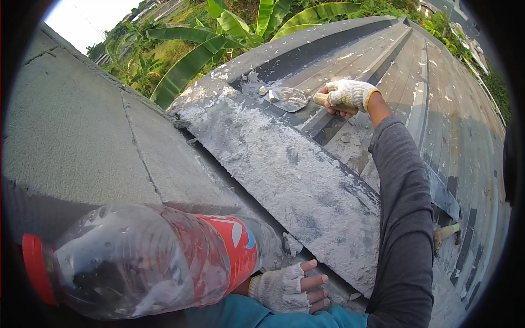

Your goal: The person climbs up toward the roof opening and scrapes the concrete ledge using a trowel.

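Observation:
My right hand [350, 97], in a white knit fingerless glove, grips the wooden handle [321, 100] of a trowel. The trowel's blade [292, 100] points left, low over the metal roof, with pale lumps [272, 96] at its far end. In a matching glove, my left hand [287, 290] rests near the lower edge of a metal strip [295, 180] coated in whitish, crusty mortar. Its fingers are stretched out and hold nothing. A large clear plastic bottle [147, 257] with a red cap and red label lies close to the camera, beside my left hand.
A grey concrete wall [82, 126] with cracks rises on the left, a dark gap between it and the coated strip. Ribbed metal roofing [437, 126], flecked with debris, slopes away right. Another tool's handle [447, 234] lies there. Banana leaves [191, 65] grow beyond the edge.

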The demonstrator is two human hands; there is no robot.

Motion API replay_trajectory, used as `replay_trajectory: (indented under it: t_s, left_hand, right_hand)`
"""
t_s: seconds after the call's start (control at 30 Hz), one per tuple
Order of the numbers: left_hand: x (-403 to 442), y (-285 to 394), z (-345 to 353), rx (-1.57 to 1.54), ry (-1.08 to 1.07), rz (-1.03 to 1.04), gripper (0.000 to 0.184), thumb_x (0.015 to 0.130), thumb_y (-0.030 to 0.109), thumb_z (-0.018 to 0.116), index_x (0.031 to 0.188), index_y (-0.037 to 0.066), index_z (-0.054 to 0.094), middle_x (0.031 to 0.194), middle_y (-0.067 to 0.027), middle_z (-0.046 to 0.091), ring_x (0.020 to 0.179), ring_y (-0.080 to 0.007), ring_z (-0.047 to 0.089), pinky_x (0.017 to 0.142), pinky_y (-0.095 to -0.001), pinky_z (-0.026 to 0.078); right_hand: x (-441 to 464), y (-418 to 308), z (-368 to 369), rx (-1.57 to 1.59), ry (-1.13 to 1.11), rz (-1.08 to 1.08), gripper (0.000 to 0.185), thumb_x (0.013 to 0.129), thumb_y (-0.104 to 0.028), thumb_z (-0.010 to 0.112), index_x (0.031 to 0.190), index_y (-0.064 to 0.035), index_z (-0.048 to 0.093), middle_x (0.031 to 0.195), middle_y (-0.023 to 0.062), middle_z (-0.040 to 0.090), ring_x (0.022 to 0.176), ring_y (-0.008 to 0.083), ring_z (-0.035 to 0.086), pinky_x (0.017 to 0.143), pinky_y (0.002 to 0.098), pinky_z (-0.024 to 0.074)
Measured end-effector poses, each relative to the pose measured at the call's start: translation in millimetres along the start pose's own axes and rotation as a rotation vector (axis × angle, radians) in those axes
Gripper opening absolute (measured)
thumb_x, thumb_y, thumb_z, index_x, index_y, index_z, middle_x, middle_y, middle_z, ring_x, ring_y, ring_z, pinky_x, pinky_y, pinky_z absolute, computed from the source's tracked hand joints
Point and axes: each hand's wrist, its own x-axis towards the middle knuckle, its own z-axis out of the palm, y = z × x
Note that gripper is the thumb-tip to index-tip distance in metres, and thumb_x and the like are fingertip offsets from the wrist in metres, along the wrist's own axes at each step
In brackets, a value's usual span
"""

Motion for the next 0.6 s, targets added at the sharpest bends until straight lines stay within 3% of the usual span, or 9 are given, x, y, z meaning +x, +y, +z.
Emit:
replay_trajectory:
  t_s: [0.4,0.5,0.6]
  left_hand:
    - [3.6,0.2,-3.7,0.014,0.011,0.000,0.030,0.094,0.022,0.065,0.122,0.013,0.070,0.117,-0.0060,0.068,0.132,-0.0306,0.054,0.107,-0.0619,0.048]
    - [8.1,-0.3,-4.0,0.005,-0.010,0.018,0.027,0.094,0.028,0.069,0.118,0.014,0.071,0.115,-0.0048,0.069,0.128,-0.0300,0.057,0.104,-0.0606,0.050]
    - [5.2,6.1,12.1,0.023,0.152,-0.032,0.028,0.093,0.037,0.074,0.110,0.014,0.071,0.109,-0.0026,0.069,0.123,-0.0291,0.059,0.101,-0.0594,0.052]
  right_hand:
    - [8.8,20.1,-6.5,0.173,0.052,-0.095,0.071,0.080,-0.024,0.074,0.148,-0.0168,0.052,0.084,0.0029,0.067,0.055,0.0134,0.057,0.048,0.0293,0.0495]
    - [-14.9,15.6,-7.0,0.171,0.032,-0.164,0.073,0.080,-0.028,0.077,0.147,-0.0151,0.053,0.085,0.0033,0.067,0.054,0.0117,0.057,0.047,0.0278,0.0497]
    - [-58.1,11.3,-6.0,0.099,0.085,-0.230,0.077,0.077,-0.036,0.082,0.144,-0.0116,0.055,0.083,0.0030,0.067,0.052,0.0104,0.055,0.046,0.0264,0.0481]
